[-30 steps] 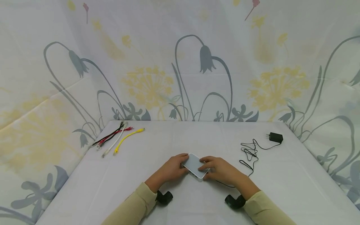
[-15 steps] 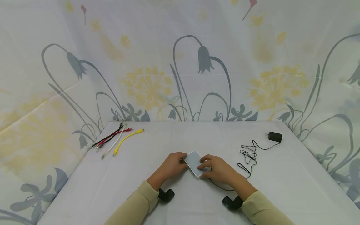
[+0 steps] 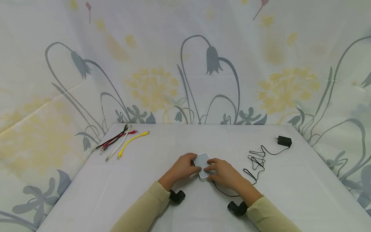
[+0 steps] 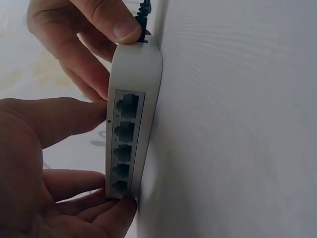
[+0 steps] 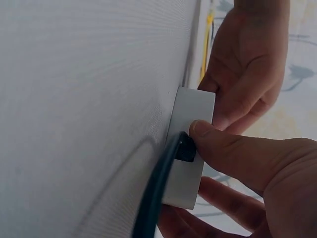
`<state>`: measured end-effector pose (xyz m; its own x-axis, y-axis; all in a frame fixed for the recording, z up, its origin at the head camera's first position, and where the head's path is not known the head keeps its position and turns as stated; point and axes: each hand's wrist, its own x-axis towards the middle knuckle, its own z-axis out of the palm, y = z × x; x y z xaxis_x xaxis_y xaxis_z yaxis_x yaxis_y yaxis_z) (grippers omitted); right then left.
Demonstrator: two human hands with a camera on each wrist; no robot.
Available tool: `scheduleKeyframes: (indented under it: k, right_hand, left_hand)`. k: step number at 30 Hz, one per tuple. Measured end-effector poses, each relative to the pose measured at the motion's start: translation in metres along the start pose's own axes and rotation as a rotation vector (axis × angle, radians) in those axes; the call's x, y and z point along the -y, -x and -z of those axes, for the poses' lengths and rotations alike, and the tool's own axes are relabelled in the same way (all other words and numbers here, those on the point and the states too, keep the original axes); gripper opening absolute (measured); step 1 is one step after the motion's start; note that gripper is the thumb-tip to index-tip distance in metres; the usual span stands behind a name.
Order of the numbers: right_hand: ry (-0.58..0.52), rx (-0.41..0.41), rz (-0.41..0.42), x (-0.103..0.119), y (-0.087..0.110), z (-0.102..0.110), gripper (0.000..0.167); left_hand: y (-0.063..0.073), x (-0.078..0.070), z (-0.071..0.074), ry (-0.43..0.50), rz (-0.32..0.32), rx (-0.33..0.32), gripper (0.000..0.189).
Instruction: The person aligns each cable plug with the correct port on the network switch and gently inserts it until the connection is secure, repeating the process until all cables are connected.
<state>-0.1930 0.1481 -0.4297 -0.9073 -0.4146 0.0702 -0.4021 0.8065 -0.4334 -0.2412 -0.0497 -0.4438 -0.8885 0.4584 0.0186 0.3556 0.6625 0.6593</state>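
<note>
Both hands hold a small white network switch (image 3: 202, 159) with a grey top, low over the table. My left hand (image 3: 183, 167) grips its left part, thumb on the top face and fingers at the far edge. A row of several Ethernet ports (image 4: 124, 139) faces the left wrist camera, with nothing plugged in. On the other side, my right hand (image 3: 225, 174) pinches the switch, its thumb beside a black power plug (image 5: 186, 148) seated in the side. From that plug a thin black cord (image 5: 154, 193) runs off across the table.
A black power adapter (image 3: 284, 141) lies at the back right, its cord (image 3: 258, 161) loosely bunched. Short network cables lie at the back left: black and red ones (image 3: 116, 138), a white one (image 3: 117, 149) and a yellow one (image 3: 130, 141). A patterned cloth (image 3: 185, 64) hangs behind the table.
The switch has turned clockwise and shifted slightly away from me. My left thumb has moved from its near edge onto the top face. The cord has shifted with the switch.
</note>
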Motion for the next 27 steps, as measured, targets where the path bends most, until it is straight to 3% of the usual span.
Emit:
scheduleKeyframes:
  k: [9, 22, 27]
  right_hand:
    - [0.05, -0.013, -0.059, 0.001, -0.002, 0.005, 0.035]
    - [0.068, -0.007, -0.143, -0.019, -0.011, 0.018, 0.039]
    - [0.068, -0.017, -0.146, -0.027, -0.013, 0.021, 0.039]
  left_hand:
    - [-0.016, -0.008, -0.004, -0.031, 0.01, 0.057, 0.059]
    - [-0.054, -0.009, -0.013, 0.06, 0.014, 0.099, 0.064]
    - [-0.065, -0.012, -0.017, 0.055, 0.007, 0.113, 0.063]
